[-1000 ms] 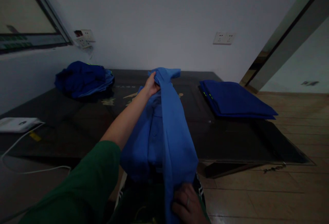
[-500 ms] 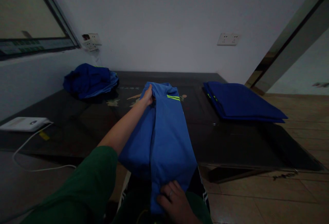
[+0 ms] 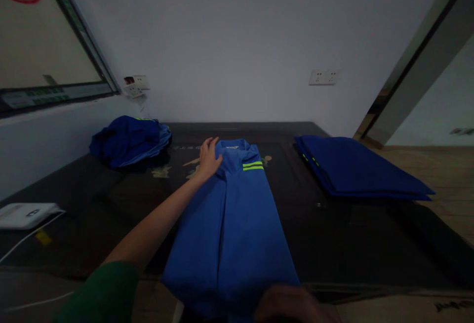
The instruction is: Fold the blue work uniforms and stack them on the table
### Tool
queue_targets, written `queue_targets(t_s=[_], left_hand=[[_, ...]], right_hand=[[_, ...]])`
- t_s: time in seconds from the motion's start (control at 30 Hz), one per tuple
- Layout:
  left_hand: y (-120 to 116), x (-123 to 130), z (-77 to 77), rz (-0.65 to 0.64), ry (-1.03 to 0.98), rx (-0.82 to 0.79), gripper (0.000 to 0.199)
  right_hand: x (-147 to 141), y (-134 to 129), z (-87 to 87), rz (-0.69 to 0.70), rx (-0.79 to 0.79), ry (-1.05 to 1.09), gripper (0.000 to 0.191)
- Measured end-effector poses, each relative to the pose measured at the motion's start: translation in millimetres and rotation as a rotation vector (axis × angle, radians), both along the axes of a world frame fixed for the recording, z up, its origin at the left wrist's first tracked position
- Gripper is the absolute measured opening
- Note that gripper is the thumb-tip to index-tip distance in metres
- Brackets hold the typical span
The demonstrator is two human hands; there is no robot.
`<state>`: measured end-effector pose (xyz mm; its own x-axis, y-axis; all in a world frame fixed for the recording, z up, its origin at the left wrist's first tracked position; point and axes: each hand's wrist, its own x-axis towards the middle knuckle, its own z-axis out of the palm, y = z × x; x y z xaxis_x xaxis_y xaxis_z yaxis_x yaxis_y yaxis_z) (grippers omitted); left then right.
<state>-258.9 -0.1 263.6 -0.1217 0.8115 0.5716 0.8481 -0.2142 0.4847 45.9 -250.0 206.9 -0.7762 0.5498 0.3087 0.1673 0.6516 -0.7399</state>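
Note:
A blue jacket (image 3: 252, 219) with a collar and yellow-green stripes lies front up, partly folded, on the dark table, its lower end hanging over the near edge. At the collar's left side is my left hand (image 3: 209, 159), fingers spread and touching the cloth. My right hand (image 3: 291, 304) is blurred and dark at the jacket's lower right; its fingers cannot be made out.
Flat folded blue garments (image 3: 363, 167) lie on the table's right side. A crumpled blue heap of clothing (image 3: 128, 141) rests at the back left. At the left edge sits a white device (image 3: 27, 215) with a cable. Wall sockets (image 3: 323, 77) are behind.
My left hand has let go of the collar and its fingers have spread. The collar now lies open and flatter. My right hand has moved rightward along the lower end. The view has tilted up.

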Motion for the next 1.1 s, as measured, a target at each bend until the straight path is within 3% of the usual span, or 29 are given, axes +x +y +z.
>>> queue_targets(t_s=[0.07,0.17,0.23,0.33,0.4,0.53,0.7,0.87,0.97,1.1], left_hand=[[9,15,7.5,-0.158,0.152,-0.02,0.046],[33,53,13.8,-0.342,0.315,-0.172,0.037],[53,80,13.5,-0.289,0.378,-0.304,0.04],[83,109,6.9,-0.106,0.385,-0.46,0.055],[101,119,1.5,-0.059,0.36,-0.509,0.05],[135,123,-2.0,-0.079,0.284,-0.559,0.027],[163,113,-0.9,-0.271,0.124,-0.531,0.023],[160,97,-19.4,-0.195,0.074,-0.451,0.018],[155,95,-29.9,-0.148,0.08,-0.418,0.026],[157,95,-27.5,-0.168,0.053,-0.406,0.042]], right_hand=[[8,19,24.5,-0.231,0.016,0.015,0.024],[4,43,27.3,-0.538,0.214,-0.014,0.022],[-4,52,12.6,-0.626,0.351,-0.085,0.022],[-14,57,-13.1,-0.692,0.477,-0.163,0.027],[-16,57,-24.6,-0.723,0.506,-0.177,0.029],[-11,57,-31.2,-0.714,0.507,-0.211,0.034],[-12,58,-27.6,-0.706,0.536,-0.249,0.037],[-21,55,-28.7,-0.823,0.543,-0.229,0.032],[-22,53,-23.4,-0.861,0.488,-0.22,0.028],[-25,57,-5.8,-0.836,0.418,-0.229,0.028]])
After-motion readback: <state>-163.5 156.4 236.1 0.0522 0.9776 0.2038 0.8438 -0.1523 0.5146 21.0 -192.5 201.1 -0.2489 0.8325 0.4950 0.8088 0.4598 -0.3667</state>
